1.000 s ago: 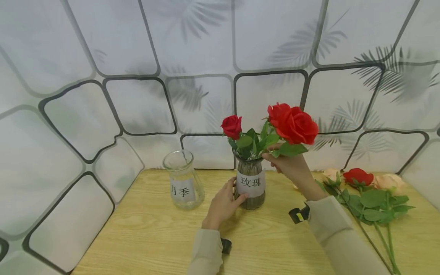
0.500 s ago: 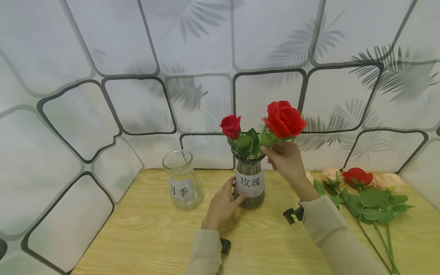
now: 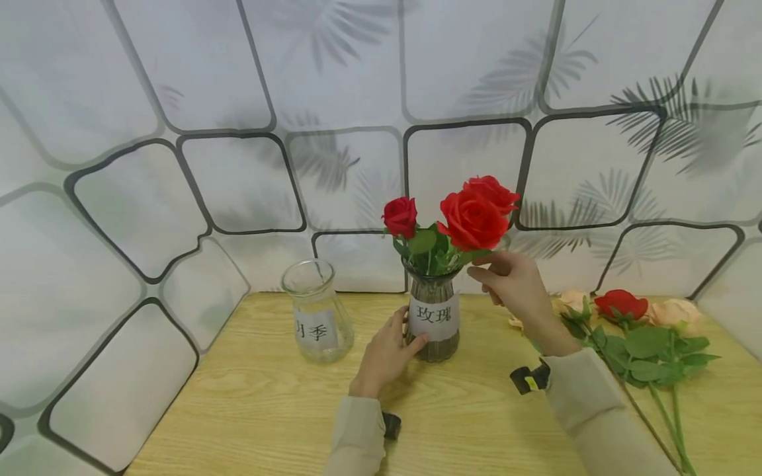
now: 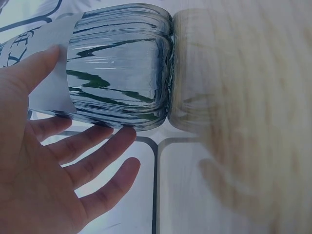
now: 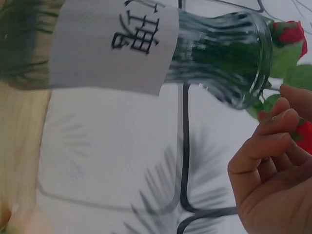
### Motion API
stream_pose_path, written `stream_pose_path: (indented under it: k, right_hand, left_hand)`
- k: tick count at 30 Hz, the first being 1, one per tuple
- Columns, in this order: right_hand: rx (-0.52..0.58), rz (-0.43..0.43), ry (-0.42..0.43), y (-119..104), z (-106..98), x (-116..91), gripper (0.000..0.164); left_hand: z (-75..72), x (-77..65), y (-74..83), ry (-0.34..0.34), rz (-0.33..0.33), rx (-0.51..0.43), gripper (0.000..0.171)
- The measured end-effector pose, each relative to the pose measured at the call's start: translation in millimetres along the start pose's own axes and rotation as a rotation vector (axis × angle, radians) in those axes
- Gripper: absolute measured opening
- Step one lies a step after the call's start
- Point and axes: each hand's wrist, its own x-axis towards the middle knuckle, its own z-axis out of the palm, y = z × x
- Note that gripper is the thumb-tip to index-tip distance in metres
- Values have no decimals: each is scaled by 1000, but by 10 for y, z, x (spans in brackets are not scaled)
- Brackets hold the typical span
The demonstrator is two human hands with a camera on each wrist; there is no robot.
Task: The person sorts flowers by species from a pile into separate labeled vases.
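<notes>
— Where was the ribbed dark glass vase with the white paper label [image 3: 433, 311]?

— It stood upright on the pale wooden desk [image 3: 268, 410], near the back wall. The left hand [image 3: 385, 354] rested against the vase's left side, thumb on the label and fingers straight along the glass; that grip was relaxed, not clamped round it.

— And the right hand [image 3: 514, 284]?

— It hovered just right of the vase's mouth, below the large red rose [image 3: 473, 219] whose bloom leaned over the rim. The fingers were loosely curled, and the fingertips [image 5: 280, 114] lay close beside the green leaves [image 3: 428, 248]. I could not tell whether that grip pinched the stem or stood clear of it.

— What else was in the vase?

— A smaller red rose [image 3: 401, 217] sat on its left side, and another red bloom showed behind the large one.

— And around the vase?

— To its left, well apart, stood a clear glass jar with a white label [image 3: 315, 320]. To its right, on the desk, lay a bunch of loose flowers [image 3: 625, 324], one red and some pale peach, with green stems.
</notes>
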Motion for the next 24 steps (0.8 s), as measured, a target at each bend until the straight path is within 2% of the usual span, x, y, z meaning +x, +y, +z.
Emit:
stream_pose_path:
  k: [4, 13, 24]
  right_hand:
    - [-18, 50, -8, 128, -161, -89, 31]
    - [-52, 102, 38, 389, -535, -214, 31]
    - [-73, 129, 35, 534, -748, -356, 33]
  left_hand:
    - [-1, -13, -5, -3, -4, -6, 71]
    - [-5, -5, -11, 5, -5, -6, 71]
    - [6, 11, -8, -5, 1, -9, 71]
